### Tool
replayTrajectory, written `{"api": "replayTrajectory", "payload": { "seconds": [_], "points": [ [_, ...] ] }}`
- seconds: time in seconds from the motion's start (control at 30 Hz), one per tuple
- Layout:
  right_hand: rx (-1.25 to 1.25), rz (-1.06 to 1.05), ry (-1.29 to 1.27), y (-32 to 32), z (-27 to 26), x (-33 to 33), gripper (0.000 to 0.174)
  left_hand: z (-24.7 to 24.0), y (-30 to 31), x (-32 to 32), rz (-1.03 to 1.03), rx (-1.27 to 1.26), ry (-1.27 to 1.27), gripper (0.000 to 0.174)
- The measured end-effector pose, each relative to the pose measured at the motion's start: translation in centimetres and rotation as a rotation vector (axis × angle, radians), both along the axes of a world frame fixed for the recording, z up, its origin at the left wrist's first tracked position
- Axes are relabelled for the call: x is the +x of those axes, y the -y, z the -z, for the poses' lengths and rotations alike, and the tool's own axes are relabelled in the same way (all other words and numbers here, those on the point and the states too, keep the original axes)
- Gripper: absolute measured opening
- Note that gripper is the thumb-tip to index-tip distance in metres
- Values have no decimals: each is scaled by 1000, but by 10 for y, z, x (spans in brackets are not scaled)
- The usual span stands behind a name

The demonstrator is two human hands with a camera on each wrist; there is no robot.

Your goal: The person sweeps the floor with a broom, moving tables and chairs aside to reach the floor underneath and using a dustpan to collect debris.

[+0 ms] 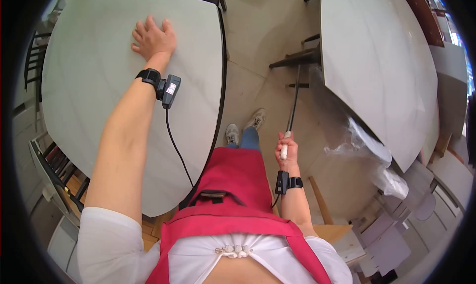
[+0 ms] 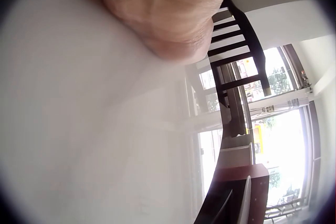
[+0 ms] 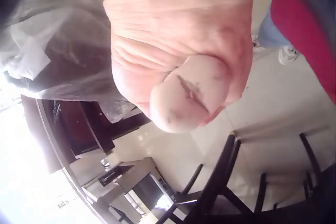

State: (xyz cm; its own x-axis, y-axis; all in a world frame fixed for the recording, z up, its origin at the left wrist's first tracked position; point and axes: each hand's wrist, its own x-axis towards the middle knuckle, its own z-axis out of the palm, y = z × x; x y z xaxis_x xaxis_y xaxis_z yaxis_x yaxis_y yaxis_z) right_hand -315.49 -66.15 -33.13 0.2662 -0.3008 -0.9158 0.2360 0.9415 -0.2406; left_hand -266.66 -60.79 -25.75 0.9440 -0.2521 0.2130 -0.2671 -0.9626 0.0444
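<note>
My left hand (image 1: 152, 37) lies flat, palm down, on the pale grey tabletop (image 1: 99, 95) at the left, with fingers spread and nothing under them. In the left wrist view the heel of that hand (image 2: 168, 14) presses on the blurred white surface. My right hand (image 1: 286, 150) grips the white end of a long thin dark pole (image 1: 293, 103) that runs down toward the tiled floor between the two tables. From the right wrist camera I see the white handle end (image 3: 189, 95) poking out of my closed fist.
A second pale table (image 1: 382, 71) stands at the right, with crumpled clear plastic (image 1: 369, 152) hanging off its near edge. Dark chairs (image 1: 302, 56) sit between the tables. My white shoes (image 1: 245, 128) stand on the beige tile floor. A dark chair back (image 2: 236, 50) and windows lie beyond the left table.
</note>
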Motion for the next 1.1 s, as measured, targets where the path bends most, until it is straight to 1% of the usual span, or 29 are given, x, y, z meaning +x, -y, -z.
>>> {"api": "replayTrajectory", "payload": {
  "seconds": [0.03, 0.07, 0.1, 0.17, 0.23, 0.33, 0.43, 0.5, 0.57, 0.63, 0.7, 0.77, 0.87, 0.9, 0.97, 1.03, 1.1],
  "points": [
    [33, -61, -32, -15, -17, -6, 79, 1, -2, -2, -10, 27, -40, 55],
    [62, -124, -58, -28, -34, -11, 80, 2, -3, -4, -1, 19, -21, 55],
    [79, -185, -81, -41, -50, -19, 86, 2, -2, -3, 7, 7, 3, 54],
    [117, -308, -115, -54, -85, -37, 90, 3, -3, -3, 18, -9, 32, 53],
    [146, -331, -116, -57, -126, -58, 93, 4, -2, -3, 26, -18, 47, 53],
    [82, -627, -219, -80, -155, -99, 87, 7, -2, -4, 33, -23, 74, 53],
    [-119, -1004, -247, -97, -168, -132, 76, 3, -1, -5, 25, -13, 16, 54],
    [-382, -1310, -374, -99, -173, -132, 68, 3, -1, -5, 25, -8, 13, 54],
    [-224, -1540, -511, -69, -198, -87, 56, 1, -1, -5, 21, 3, -2, 54],
    [-919, -1667, -472, -88, -117, -132, 48, -1, -1, -6, 12, 17, -25, 54],
    [-1074, -1648, -481, -74, -81, -103, 42, 3, -2, -5, 16, -2, -8, 54],
    [-1085, -1688, -528, -61, -46, -73, 40, 4, -3, -4, 17, -24, 9, 54],
    [-983, -1753, -614, -52, -28, -88, 49, 3, -1, 0, 33, -25, 19, 54],
    [-920, -1755, -619, -54, -30, -107, 51, 3, 0, -1, 33, -9, 13, 54],
    [-824, -1783, -716, -68, -37, -164, 51, 4, -4, -6, 23, 9, -2, 54],
    [-678, -1841, -775, -81, -59, -216, 55, 4, -2, -4, 16, -4, -2, 54],
    [-532, -1878, -822, -86, -95, -232, 54, 0, -1, -5, 3, -10, -20, 54]
  ]
}}
